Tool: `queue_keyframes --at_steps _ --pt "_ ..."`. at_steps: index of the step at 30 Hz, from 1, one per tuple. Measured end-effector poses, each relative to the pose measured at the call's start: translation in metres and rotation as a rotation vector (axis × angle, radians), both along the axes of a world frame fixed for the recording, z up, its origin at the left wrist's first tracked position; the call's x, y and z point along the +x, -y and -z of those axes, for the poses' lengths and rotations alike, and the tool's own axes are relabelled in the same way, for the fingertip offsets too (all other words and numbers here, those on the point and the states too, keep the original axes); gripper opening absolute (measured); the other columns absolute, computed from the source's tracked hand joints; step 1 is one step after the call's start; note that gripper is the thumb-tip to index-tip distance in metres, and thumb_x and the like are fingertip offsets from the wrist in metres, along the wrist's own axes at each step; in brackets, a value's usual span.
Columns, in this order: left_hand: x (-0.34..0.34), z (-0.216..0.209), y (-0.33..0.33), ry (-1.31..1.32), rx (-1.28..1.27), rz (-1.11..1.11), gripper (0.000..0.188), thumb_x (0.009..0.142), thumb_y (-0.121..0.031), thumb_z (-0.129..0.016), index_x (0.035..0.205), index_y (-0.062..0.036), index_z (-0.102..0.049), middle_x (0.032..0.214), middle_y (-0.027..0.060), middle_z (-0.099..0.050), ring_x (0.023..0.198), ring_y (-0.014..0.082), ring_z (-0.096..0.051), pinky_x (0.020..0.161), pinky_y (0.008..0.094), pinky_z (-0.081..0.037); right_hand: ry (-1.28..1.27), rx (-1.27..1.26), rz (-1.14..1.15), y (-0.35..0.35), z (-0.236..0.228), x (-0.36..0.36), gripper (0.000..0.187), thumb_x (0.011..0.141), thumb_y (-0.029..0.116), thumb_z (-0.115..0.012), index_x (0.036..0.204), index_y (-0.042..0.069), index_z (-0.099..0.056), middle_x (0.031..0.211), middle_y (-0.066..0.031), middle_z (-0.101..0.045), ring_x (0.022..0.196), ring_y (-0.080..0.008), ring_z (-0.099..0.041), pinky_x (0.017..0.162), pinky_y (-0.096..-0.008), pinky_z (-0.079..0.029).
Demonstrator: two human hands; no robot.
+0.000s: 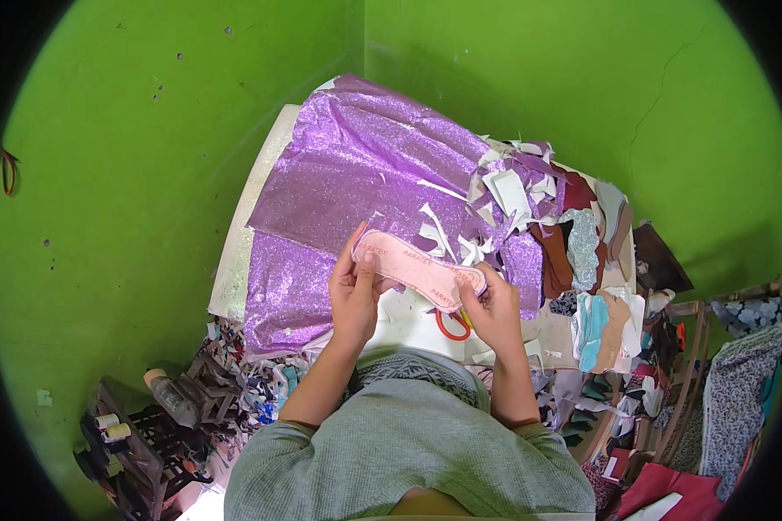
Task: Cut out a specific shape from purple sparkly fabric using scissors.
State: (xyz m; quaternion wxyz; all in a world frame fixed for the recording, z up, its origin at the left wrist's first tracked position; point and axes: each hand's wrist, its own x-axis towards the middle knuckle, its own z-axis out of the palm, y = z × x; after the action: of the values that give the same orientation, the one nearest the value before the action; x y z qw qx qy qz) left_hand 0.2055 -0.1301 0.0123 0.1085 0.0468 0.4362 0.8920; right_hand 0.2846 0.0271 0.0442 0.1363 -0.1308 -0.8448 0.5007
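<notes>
A pale pink insole-shaped piece with red printing is held up in front of me, tilted down to the right, with a thin purple edge behind it. My left hand grips its left end, thumb on the printed face. At the other end, my right hand pinches the piece near its rounded tip. Just beneath it, scissors with orange-red handles rest on the table, their blades hidden from view. Beyond my hands spreads a sheet of purple glitter material, creased and layered.
White and purple offcuts pile up at the table's right. Brown, silver and turquoise cut pieces lie nearer. Fabric scraps heap on the floor at left, beside a dark rack with thread spools. Green walls close in behind.
</notes>
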Motion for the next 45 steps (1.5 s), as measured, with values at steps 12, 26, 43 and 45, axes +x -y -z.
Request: queue_keyframes --at_steps 12,26,43,45 --pt "-0.001 0.011 0.003 -0.009 0.001 -0.012 0.029 0.088 -0.013 -0.043 0.116 -0.0044 -0.041 0.095 0.0104 -0.056 0.084 0.0191 -0.059 0.066 0.0314 -0.055 -0.015 0.07 0.016 0.007 -0.005 -0.003 0.013 0.077 0.011 -0.056 0.072 0.0 -0.052 0.052 -0.0027 -0.05 0.046 -0.002 -0.04 0.041 -0.0202 -0.03" --pt "0.008 0.01 -0.007 0.133 -0.058 0.075 0.027 0.086 -0.01 -0.046 0.111 -0.0063 -0.037 0.099 0.0106 -0.053 0.089 0.0215 -0.057 0.07 0.0375 -0.054 -0.025 0.026 -0.006 0.009 -0.001 -0.004 0.012 0.078 0.011 -0.056 0.075 -0.001 -0.054 0.053 -0.0013 -0.051 0.046 -0.0013 -0.038 0.04 -0.0197 -0.029" --pt "-0.005 0.019 0.001 0.003 -0.048 -0.032 0.031 0.084 -0.008 -0.05 0.112 -0.0034 -0.038 0.094 0.0082 -0.055 0.076 0.0125 -0.058 0.06 0.0239 -0.053 -0.056 -0.101 -0.181 -0.002 0.031 -0.001 0.015 0.079 0.016 -0.057 0.081 0.002 -0.052 0.056 -0.0018 -0.05 0.047 -0.0052 -0.045 0.044 -0.0209 -0.035" --pt "-0.008 0.018 0.004 -0.002 -0.062 -0.045 0.028 0.083 -0.007 -0.05 0.11 -0.0032 -0.039 0.094 0.0082 -0.055 0.077 0.0136 -0.059 0.061 0.025 -0.054 -0.119 -0.19 -0.212 -0.015 0.049 -0.001 0.015 0.079 0.016 -0.058 0.08 0.002 -0.051 0.058 -0.0003 -0.049 0.05 -0.0046 -0.045 0.045 -0.0203 -0.036"
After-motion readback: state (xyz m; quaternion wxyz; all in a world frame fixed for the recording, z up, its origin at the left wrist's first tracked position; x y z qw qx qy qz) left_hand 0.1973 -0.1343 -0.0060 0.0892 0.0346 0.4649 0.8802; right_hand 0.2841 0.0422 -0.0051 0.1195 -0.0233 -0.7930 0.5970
